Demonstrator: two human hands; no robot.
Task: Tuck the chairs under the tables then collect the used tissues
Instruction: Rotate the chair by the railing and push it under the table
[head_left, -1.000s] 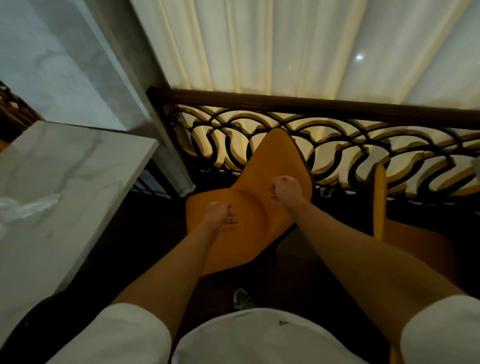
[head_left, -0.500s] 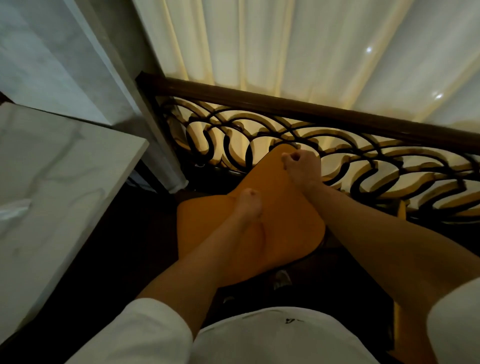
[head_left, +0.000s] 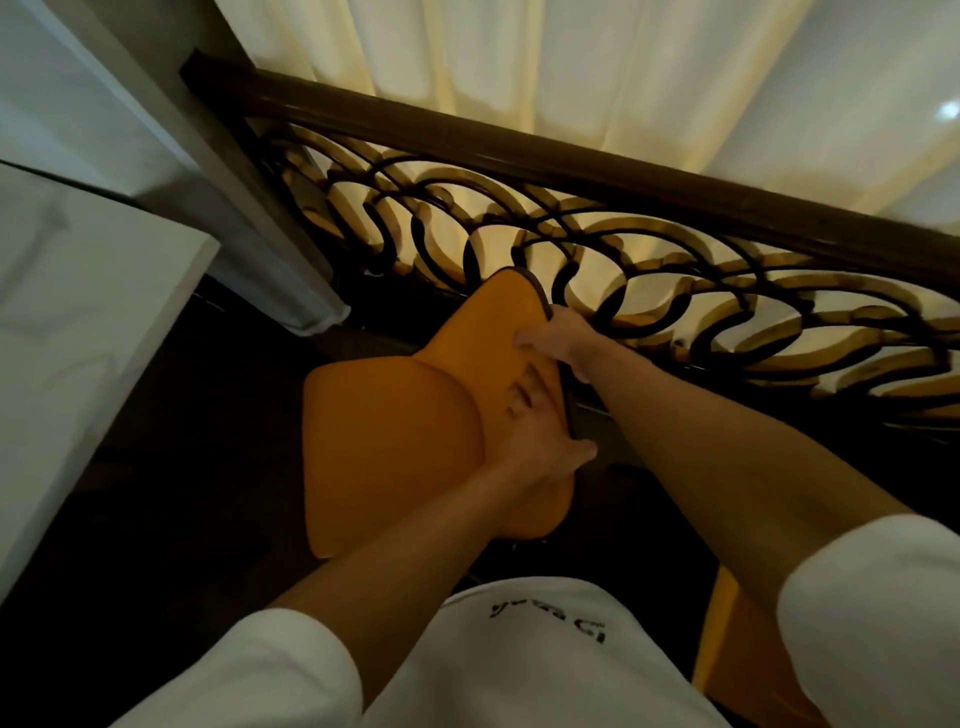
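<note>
Nearest: our white sleeves (head_left: 249, 670) and shirt (head_left: 519, 675) fill the bottom; a second chair (head_left: 727, 649), same orange, shows as a sliver just R of us.
Left hand (head_left: 540, 441): closed on the side edge of the backrest (head_left: 498, 322), low down; fingers on the front face, thumb hooked over the edge.
Right hand (head_left: 558, 340): clamps the same edge higher up, thumb in front, fingers wrapped behind, out of sight.
Orange chair (head_left: 389, 452): on the dark floor (head_left: 182, 493) btwn us and the railing (head_left: 649, 197), seat pointing toward the surface (head_left: 93, 338), not yet under it; legs hidden.
Surface: white marble top at L, apart from the seat's front edge w/ a strip of floor btwn. No tissue we can make out for sure.
Step, as we judge it: first half of the task, tucking this chair in.
Doing it well: both hands on the backrest, square the seat to the surface edge, then push low and straight so the legs slide and don't tip; mind the right hand's knuckles, close to the railing.
Farthest: pale curtain (head_left: 519, 78) behind the railing; grey pillar (head_left: 156, 130) by the surface's far corner.
</note>
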